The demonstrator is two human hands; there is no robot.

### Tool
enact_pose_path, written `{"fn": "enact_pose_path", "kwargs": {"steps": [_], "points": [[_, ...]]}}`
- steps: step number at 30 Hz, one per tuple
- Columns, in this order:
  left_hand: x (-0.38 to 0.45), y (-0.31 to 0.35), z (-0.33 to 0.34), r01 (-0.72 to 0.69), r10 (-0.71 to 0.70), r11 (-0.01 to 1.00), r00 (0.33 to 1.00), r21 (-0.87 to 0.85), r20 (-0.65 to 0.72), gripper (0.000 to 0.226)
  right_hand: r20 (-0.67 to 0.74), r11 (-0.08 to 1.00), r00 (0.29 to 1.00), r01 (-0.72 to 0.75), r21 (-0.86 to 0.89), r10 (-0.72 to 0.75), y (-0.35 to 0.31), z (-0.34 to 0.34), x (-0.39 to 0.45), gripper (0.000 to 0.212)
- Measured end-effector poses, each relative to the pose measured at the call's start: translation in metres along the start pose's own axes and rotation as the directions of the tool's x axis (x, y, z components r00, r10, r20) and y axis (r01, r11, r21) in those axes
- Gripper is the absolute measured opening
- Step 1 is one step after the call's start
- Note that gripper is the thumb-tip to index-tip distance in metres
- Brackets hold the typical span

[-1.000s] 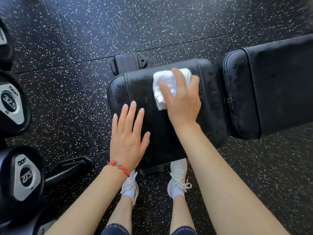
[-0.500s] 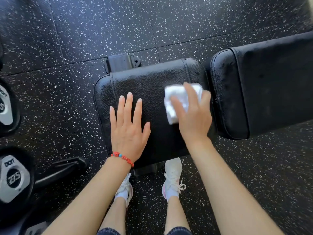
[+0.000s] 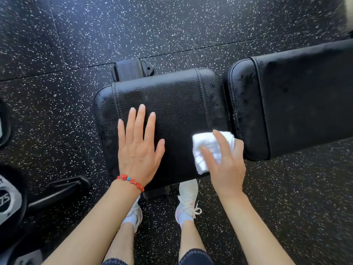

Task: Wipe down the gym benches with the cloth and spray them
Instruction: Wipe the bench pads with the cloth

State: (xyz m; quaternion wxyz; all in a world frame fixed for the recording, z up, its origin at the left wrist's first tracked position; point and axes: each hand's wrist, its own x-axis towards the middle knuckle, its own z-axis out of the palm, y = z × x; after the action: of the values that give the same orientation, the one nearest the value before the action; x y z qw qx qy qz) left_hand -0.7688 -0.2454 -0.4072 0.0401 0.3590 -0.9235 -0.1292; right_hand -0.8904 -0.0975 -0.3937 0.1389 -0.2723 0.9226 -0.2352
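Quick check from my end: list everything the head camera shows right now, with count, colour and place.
seat pad: one, black, centre.
back pad: one, black, right of the seat pad, small gap between.
cloth: one, white, folded, on the seat pad's near right corner.
bench foot: one, black, beyond the seat pad.
dumbbells: at least two, black with grey end plates, far left, cut off.
floor: black, white specks.
shoes: two, white, below the bench.
bracelet: one, red beads, left wrist.
left hand: flat on the seat pad.
right hand: pressing the cloth.
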Motion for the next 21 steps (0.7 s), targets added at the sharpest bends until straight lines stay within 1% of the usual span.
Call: {"fn": "enact_pose_path", "kwargs": {"steps": [3,5,8,10,13,15,18,21], "points": [[0.008,0.016,0.006,-0.063,0.063,0.998,0.998,-0.007,0.009,0.055,-0.034,0.997,0.998,-0.045,0.059,0.047,-0.020,0.008,0.055,0.049],[0.013,0.024,0.010,-0.055,0.055,0.998,0.998,0.001,0.031,0.055,-0.037,0.992,0.996,-0.078,0.096,0.081,-0.035,0.014,0.105,0.049],[0.015,0.025,0.017,-0.040,0.038,0.998,0.998,0.037,0.046,0.056,-0.027,0.995,0.998,-0.054,0.088,0.057,-0.041,0.018,0.145,0.049],[0.014,0.023,0.019,-0.046,0.044,0.997,0.998,0.056,0.042,0.056,-0.010,0.992,0.999,-0.049,0.116,0.051,-0.029,0.014,0.132,0.049],[0.014,0.024,0.017,-0.046,0.045,0.998,0.999,0.053,0.030,0.057,-0.012,0.986,0.997,-0.074,0.151,0.077,-0.003,-0.001,0.085,0.053],[0.013,0.025,0.013,-0.043,0.042,0.998,0.999,0.052,0.022,0.057,0.029,0.982,0.996,-0.091,0.165,0.088,0.013,-0.013,0.049,0.058],[0.013,0.026,0.013,-0.041,0.039,0.997,0.999,0.062,0.029,0.056,0.100,0.976,0.984,-0.158,0.147,0.145,0.034,-0.024,0.002,0.053],[0.013,0.025,0.012,-0.044,0.042,0.997,0.998,0.062,0.037,0.057,0.087,0.973,0.980,-0.187,0.134,0.177,0.037,-0.028,-0.015,0.050]]}}
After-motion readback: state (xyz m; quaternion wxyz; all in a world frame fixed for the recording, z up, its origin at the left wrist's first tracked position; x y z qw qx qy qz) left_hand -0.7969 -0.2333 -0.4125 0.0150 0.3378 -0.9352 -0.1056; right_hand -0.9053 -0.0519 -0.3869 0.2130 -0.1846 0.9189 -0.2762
